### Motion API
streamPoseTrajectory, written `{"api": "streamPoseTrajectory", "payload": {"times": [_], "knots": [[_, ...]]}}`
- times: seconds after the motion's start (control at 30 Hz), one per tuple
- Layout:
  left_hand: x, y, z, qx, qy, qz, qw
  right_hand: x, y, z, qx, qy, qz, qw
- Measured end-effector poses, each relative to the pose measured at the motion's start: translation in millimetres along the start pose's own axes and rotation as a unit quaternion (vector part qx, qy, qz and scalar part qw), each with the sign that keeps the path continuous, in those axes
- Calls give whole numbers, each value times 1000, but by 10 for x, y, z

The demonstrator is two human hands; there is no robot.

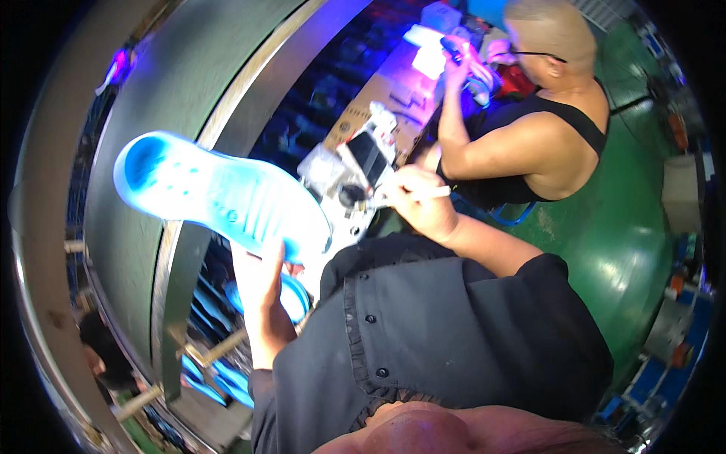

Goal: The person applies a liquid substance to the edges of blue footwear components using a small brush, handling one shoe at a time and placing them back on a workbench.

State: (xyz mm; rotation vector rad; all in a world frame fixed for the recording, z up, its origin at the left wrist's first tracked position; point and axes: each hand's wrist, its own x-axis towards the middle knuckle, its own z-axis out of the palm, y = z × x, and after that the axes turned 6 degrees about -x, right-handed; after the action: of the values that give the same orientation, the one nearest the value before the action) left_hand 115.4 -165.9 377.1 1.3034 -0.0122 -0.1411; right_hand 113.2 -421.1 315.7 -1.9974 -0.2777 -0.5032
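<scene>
My left hand (264, 284) holds a light-blue shoe sole (227, 196) by its wide end, the hollow inner side facing up and the heel end reaching over the conveyor edge. Bright light washes out part of the sole. To the right, my right hand (422, 201) grips a thin pale-handled tool, probably a brush (434, 193), its tip beside a small dark round pot (351, 196). Just beyond the pot lies a dark-screened phone (367, 156), next to a clear plastic container (323, 164). The lower fingers of my left hand are partly hidden by the sole.
A green conveyor belt (130, 244) with a metal rail runs along the left. Blue soles (227, 383) sit on a rack below. A cardboard surface (391, 96) extends towards a co-worker (510, 130), who holds a shoe at the upper right. Another person's head shows at lower left.
</scene>
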Motion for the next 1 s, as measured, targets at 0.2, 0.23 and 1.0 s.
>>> {"api": "streamPoseTrajectory", "payload": {"times": [0.2, 0.23, 1.0], "knots": [[1182, 209, 903, -68, -213, -77, 972, -158, 189, -449, 35, 57, 105, 992], [1516, 259, 1054, -122, -177, -67, 974, -187, 219, -475, 54, 68, 108, 990], [-1994, -2286, -2795, 614, 542, -113, 563, -119, 79, 255, 174, -29, 110, 978]]}}
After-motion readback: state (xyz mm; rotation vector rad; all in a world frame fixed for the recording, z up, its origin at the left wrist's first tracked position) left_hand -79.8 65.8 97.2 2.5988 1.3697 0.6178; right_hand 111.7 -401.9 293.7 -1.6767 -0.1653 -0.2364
